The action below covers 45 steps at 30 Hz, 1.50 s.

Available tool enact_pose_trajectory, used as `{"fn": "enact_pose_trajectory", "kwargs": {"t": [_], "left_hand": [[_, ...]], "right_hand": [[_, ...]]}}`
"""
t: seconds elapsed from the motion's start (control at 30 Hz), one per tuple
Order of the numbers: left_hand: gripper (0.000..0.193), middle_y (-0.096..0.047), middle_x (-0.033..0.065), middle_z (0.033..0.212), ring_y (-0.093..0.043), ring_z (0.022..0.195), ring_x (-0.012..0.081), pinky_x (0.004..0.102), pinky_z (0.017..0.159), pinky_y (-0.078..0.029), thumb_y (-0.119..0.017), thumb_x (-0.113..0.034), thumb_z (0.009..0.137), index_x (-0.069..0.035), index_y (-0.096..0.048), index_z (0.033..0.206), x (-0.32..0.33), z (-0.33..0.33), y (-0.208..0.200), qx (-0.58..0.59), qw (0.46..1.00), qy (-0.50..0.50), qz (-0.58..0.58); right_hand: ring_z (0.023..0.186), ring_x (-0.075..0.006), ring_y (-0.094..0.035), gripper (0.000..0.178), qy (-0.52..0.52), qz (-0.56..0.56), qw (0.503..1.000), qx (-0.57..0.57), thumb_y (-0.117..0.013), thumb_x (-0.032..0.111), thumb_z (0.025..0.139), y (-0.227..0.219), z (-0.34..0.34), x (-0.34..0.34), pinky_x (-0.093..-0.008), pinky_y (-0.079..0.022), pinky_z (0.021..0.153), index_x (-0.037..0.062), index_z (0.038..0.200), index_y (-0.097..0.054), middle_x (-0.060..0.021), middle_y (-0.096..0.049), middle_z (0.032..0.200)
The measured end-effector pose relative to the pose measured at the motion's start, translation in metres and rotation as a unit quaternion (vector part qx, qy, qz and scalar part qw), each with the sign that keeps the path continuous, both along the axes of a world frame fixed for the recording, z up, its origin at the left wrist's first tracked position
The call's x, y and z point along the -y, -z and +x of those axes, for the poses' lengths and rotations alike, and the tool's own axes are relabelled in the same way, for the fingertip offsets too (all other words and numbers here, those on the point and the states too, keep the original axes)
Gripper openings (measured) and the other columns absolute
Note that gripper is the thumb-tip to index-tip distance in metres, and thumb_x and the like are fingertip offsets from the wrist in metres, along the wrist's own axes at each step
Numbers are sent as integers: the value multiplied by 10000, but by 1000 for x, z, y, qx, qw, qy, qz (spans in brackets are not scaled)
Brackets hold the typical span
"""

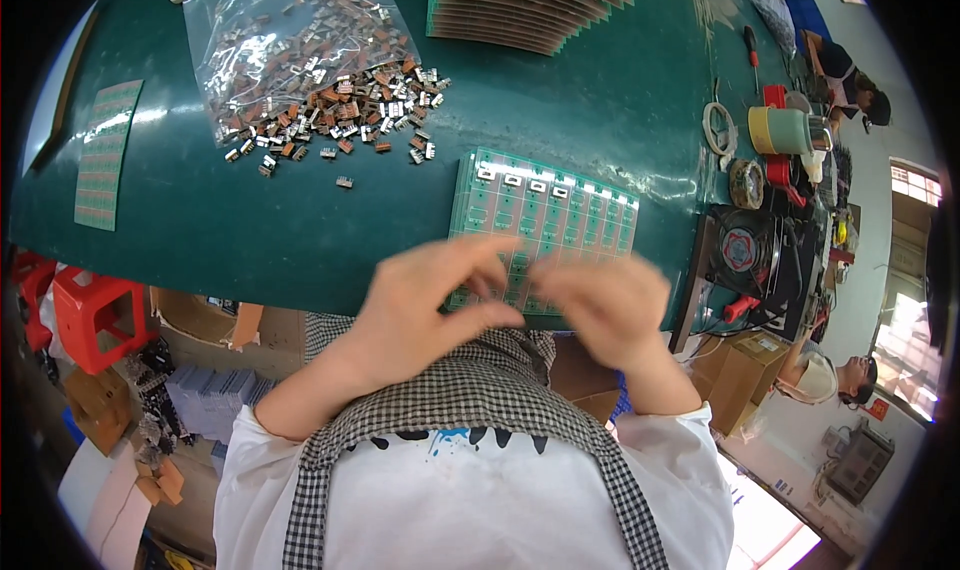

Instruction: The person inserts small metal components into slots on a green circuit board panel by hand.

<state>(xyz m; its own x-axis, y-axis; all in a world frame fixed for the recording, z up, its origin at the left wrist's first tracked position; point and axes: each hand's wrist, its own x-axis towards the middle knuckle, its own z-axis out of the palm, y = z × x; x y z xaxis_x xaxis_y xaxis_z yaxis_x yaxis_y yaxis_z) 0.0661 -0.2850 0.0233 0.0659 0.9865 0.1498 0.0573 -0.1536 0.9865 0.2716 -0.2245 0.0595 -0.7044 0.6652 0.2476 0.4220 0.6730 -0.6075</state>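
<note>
A stack of green circuit board panels point(590, 232) lies at the table's near edge, its top panel divided into a grid of small boards. Several small metal-cased components point(512, 181) sit along its far row. Over the panel's near left part is my left hand point(425, 295), thumb and forefinger apart, with nothing visible between them. My right hand point(608, 295) hovers over the near right part, fingers bent toward the left hand. Motion smears its fingertips, so whether they hold anything is unclear. Loose slide-switch-like components point(350, 110) spill from a clear plastic bag point(300, 20) farther left.
A fanned row of board panels point(540, 10) stands at the far edge of the green table point(330, 240). Another panel point(108, 155) lies far left. At right are a fan point(742, 250), tape roll point(746, 183) and screwdriver point(752, 48). Red stools point(100, 315) stand lower left; two people are at right.
</note>
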Motion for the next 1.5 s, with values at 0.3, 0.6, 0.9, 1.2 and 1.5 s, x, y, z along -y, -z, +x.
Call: {"fn": "enact_pose_trajectory", "kwargs": {"t": [0.3,0.6,0.9,1.2,1.5], "left_hand": [[244,-545,125,980,-549,908,300,391,789,-441,-658,-75,806,-19,-563,1024,-11,-47,33,-446,857,-256,-9],[89,-575,113,861,-586,749,272,349,666,-465,-632,-16,823,-1,-593,902,-11,-44,25,-312,919,-238,-37],[355,-622,96,916,-629,804,177,279,723,-515,-651,82,756,-12,-595,1094,-4,-8,6,-17,998,-67,1],[483,-645,102,962,-648,813,222,327,686,-526,-661,59,753,-64,-564,1210,-2,15,9,-55,996,-30,65],[465,-643,108,1017,-619,827,261,347,700,-519,-668,3,735,-1,-570,1189,-6,14,8,-137,968,20,211]], "right_hand": [[729,-182,-636,135,198,5,979,40,-717,16,746,22,12,-37,-271,-501,605,38,879,-714,-67,-642,865],[709,-186,-632,124,184,10,981,59,-715,14,739,19,12,-38,-278,-504,596,40,861,-713,-62,-641,845],[749,-213,-628,288,113,141,964,197,-721,95,748,8,10,-30,-307,-509,618,68,1029,-668,-59,-619,835],[789,-207,-658,295,99,-126,987,-24,-692,15,779,1,-6,-2,-292,-524,663,33,1068,-636,-121,-654,903],[861,-135,-649,226,163,-497,824,-218,-648,-20,840,4,-4,6,-242,-531,728,-19,1065,-637,-94,-665,941]]}}
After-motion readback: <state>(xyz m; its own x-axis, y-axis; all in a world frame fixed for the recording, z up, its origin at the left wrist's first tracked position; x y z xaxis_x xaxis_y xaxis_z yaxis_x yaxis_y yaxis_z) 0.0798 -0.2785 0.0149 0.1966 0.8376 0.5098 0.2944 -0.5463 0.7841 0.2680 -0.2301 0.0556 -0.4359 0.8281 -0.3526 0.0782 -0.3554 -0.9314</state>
